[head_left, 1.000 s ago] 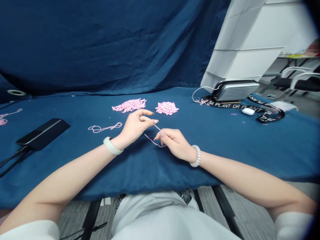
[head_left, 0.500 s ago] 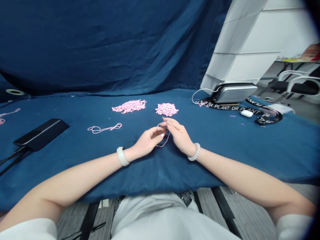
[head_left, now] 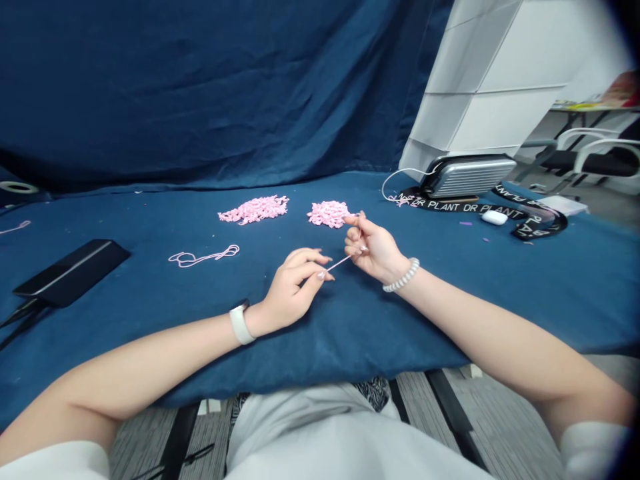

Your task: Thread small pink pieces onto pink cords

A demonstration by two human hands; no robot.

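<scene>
A thin pink cord (head_left: 339,263) is stretched between my hands above the blue cloth. My left hand (head_left: 295,285) pinches its lower end between thumb and fingers. Up and to the right, my right hand (head_left: 376,249) has its fingers curled closed on the other end. Just behind the right hand lies a small heap of pink knotted bits (head_left: 327,214). A wider heap of similar pink pieces (head_left: 256,209) is to its left. Nearer the left hand, a loose length of pink cord (head_left: 204,256) rests in loops on the cloth.
At left is a black box-shaped device (head_left: 73,270) with cables. On the right stand a silver ribbed case (head_left: 470,177), a black lettered strap (head_left: 450,205) and a white earbud case (head_left: 495,218). A blue curtain (head_left: 200,93) hangs behind the table.
My hands were close together with the cord slack in a loop. Now the right hand has moved up and away to the right, and the cord between them is straight.
</scene>
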